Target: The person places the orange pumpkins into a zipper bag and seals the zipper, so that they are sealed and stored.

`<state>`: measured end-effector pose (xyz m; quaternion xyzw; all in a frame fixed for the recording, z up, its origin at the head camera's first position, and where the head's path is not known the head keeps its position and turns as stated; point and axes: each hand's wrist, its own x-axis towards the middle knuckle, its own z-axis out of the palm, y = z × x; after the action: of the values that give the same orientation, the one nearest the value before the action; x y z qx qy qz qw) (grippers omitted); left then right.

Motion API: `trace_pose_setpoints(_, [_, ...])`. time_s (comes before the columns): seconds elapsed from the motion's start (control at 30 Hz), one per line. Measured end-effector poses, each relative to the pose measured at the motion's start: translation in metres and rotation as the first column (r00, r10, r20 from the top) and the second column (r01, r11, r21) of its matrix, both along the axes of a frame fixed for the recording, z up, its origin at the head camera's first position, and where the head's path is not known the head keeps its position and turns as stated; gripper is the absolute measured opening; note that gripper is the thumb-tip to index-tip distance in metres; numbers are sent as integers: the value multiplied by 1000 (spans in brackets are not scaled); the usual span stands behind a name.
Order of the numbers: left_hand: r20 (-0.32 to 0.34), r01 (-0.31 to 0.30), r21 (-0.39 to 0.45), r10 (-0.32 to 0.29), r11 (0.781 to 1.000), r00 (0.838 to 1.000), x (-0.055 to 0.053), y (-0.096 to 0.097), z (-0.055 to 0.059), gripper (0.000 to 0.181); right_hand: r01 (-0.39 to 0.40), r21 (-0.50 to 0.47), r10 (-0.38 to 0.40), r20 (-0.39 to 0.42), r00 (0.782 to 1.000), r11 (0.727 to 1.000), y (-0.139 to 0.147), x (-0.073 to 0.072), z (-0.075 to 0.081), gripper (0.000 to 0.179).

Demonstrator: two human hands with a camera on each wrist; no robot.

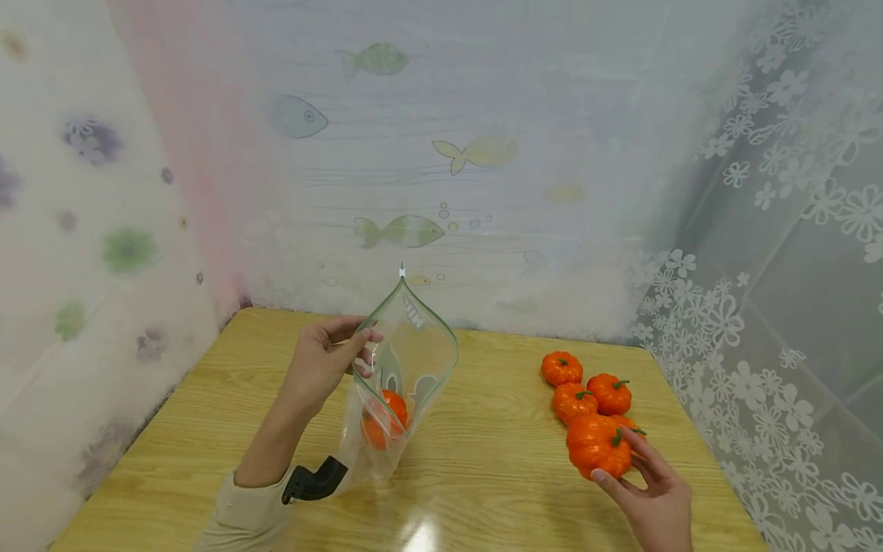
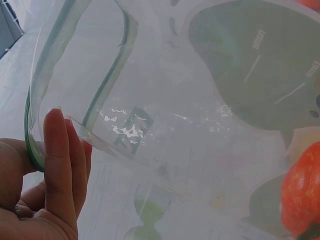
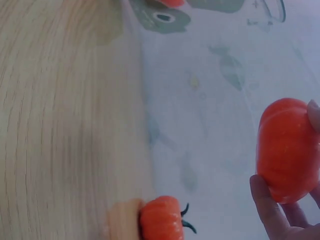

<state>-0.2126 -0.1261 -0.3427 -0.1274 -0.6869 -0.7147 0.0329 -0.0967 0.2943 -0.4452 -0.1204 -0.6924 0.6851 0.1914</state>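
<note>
My left hand [image 1: 329,360] pinches the green-edged rim of a clear zip bag [image 1: 431,360], whose mouth gapes wide. Orange mini pumpkins [image 1: 385,418] lie low inside it; how many is hard to tell through the plastic. In the left wrist view, thumb and fingers clasp the bag's edge, and a pumpkin [image 2: 302,192] shows at the right. Over on the right, my right hand [image 1: 651,491] holds an orange pumpkin [image 1: 595,446] with a green stem between thumb and fingers. The right wrist view shows this pumpkin [image 3: 287,150] apart from the table.
Several more pumpkins [image 1: 574,402] sit clustered on the wooden table [image 1: 483,460], just beyond the right hand. Patterned curtains [image 1: 483,253] stand behind and on both sides of the table. A black wrist mount [image 1: 316,479] is on the left forearm.
</note>
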Motion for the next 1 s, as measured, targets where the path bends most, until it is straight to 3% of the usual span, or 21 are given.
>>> trace_pose_setpoints(0.37, [10,-8,7,8,1000,1000,0,-2,-3,32,-124,66,129,-80,988,990,-29,0,-1,69])
trace_pose_setpoints(0.63, [4,-3,24,3,1000,1000,2,-3,-7,29,-183,84,193,-132,972,979,-57,8,4,70])
trace_pose_setpoints(0.8, [7,-2,21,2,1000,1000,4,-3,-8,30,-225,86,238,-214,947,971,-73,11,11,70])
trace_pose_setpoints(1.0, [18,-6,22,5,1000,1000,5,-4,-9,31,-294,92,307,-299,903,952,-87,3,15,69])
